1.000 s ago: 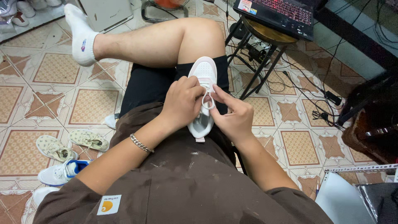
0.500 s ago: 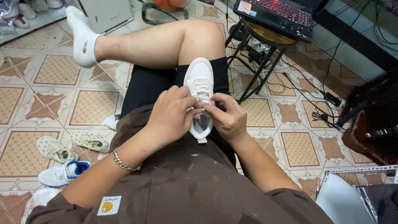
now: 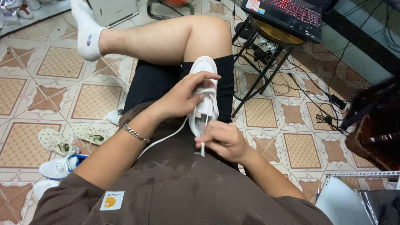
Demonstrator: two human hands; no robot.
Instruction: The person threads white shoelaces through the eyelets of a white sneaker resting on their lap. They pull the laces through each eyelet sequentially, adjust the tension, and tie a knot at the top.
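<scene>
A white sneaker (image 3: pixel 205 73) rests on my lap, toe pointing away from me. My left hand (image 3: pixel 183 98) grips its side over the lacing. My right hand (image 3: pixel 223 139) sits just below the shoe's heel and pinches the end of a white shoelace (image 3: pixel 202 149). Another stretch of the white lace (image 3: pixel 164 139) trails from the shoe down across my brown shirt toward my left forearm. A silver chain bracelet (image 3: pixel 136 133) is on my left wrist.
My bare leg with a white sock (image 3: pixel 88 35) stretches across the tiled floor. A pair of patterned shoes (image 3: pixel 68 138) and a white-and-blue sneaker (image 3: pixel 60 166) lie at the left. A stool (image 3: pixel 273 39) carrying a laptop (image 3: pixel 291 14) stands at the right amid cables.
My right hand has dropped from the shoe's lacing to below the heel, drawing a lace end with it. My left hand has shifted up onto the shoe's side.
</scene>
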